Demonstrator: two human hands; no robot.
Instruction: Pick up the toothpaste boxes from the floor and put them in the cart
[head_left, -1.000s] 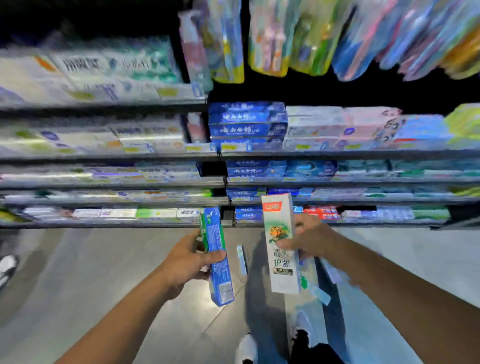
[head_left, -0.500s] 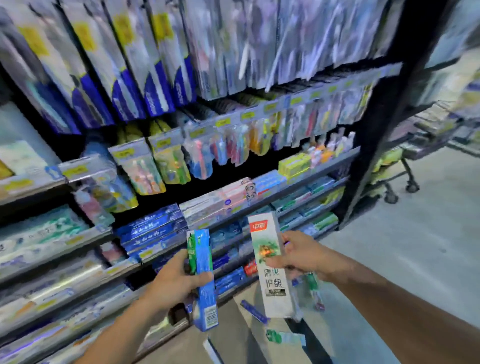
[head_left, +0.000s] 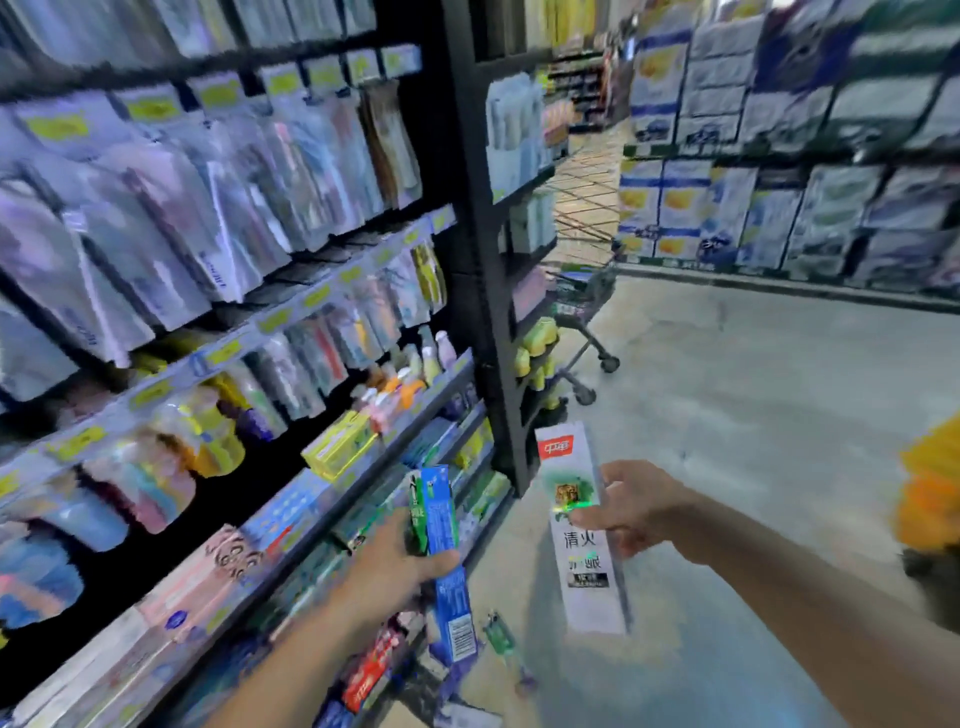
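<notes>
My left hand (head_left: 395, 566) grips a blue and green toothpaste box (head_left: 441, 551), held upright in front of the lower shelves. My right hand (head_left: 634, 506) pinches a tall white toothpaste box (head_left: 582, 525) with a red label at its top and a green picture. A green toothpaste box (head_left: 501, 636) lies on the floor below my hands. The shopping cart (head_left: 582, 312) stands farther down the aisle, partly hidden behind the black shelf post (head_left: 478, 270).
Shelves (head_left: 218, 353) of toothbrushes and toothpaste fill the left side. Stacked cartons (head_left: 779, 171) line the far right wall. Bare grey floor (head_left: 753, 405) lies between me and the cart. A blurred yellow object (head_left: 930, 499) sits at the right edge.
The view has swung right and up from the floor and low shelves toward the aisle; the cart is now nearer the middle. Both hands keep their boxes.
</notes>
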